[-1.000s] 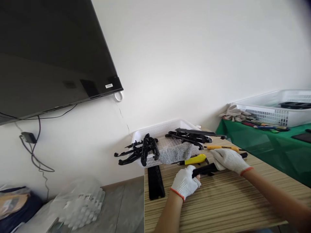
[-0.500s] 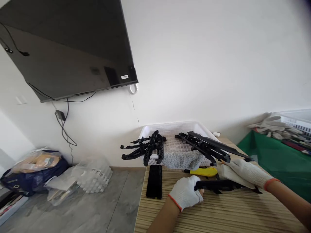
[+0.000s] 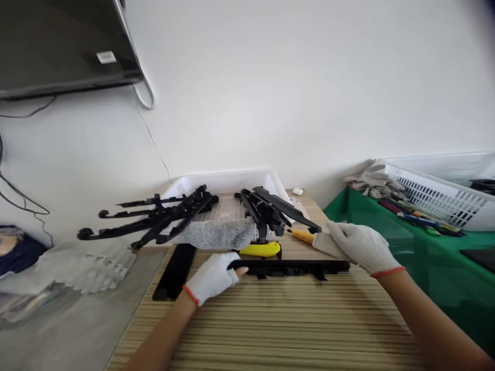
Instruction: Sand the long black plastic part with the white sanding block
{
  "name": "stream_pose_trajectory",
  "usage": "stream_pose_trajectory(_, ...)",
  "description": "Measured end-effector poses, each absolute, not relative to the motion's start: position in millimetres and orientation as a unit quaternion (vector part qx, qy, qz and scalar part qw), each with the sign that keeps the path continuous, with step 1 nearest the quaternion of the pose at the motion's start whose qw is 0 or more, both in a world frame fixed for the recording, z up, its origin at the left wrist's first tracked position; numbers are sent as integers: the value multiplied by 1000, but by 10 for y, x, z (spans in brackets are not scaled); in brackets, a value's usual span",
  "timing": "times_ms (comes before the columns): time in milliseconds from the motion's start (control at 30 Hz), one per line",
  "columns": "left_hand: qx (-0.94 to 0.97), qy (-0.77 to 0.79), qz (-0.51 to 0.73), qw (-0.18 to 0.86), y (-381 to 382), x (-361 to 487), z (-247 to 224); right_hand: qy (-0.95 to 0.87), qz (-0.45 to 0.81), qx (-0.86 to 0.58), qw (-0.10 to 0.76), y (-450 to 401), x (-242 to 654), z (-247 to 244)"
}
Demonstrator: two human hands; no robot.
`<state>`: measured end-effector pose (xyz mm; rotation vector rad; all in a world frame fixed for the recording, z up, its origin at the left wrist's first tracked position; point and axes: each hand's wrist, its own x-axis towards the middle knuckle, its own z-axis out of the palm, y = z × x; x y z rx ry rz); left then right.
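Observation:
In the head view, my left hand (image 3: 214, 277), in a white knitted glove with an orange cuff, is closed around the left end of a long black plastic part (image 3: 290, 267). The part lies level above the table, with small tabs along its lower edge. My right hand (image 3: 361, 248), gloved alike, is closed near the pale flat end of an orange-handled tool (image 3: 303, 236), whose handle points left. Its fingertips are partly hidden, and the tool's exact kind is unclear. A yellow utility knife (image 3: 261, 249) lies just behind the black part.
A white plastic basket (image 3: 240, 178) carries more black parts (image 3: 166, 216) and a grey cloth (image 3: 216, 234). A black phone-like slab (image 3: 176, 273) lies at the table's left. To the right, gloves (image 3: 377, 181), pens and another white basket (image 3: 436, 193) rest on a green surface (image 3: 351, 211).
The view has swung right and closer. The black part is now level, apart from the right hand's fingers. The tool's orange handle has come into view at the right hand.

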<state>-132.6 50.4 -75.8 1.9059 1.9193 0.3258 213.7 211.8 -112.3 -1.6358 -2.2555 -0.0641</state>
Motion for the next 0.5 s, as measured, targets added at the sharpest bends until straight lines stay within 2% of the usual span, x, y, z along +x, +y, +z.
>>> stream_pose_trajectory(167, 692, 686, 127, 182, 528, -1445, -775, -837, -8, -529, 136, 2011, 1965, -1172)
stream_pose_trajectory(300, 685, 694, 155, 160, 494, -1493, -794, -820, 38, -565, 85, 1861, 1790, -1047)
stream_pose_trajectory(500, 677, 705, 145, 155, 480, -1594, -833, -834, 74, -538, 94, 1669, 1735, -967)
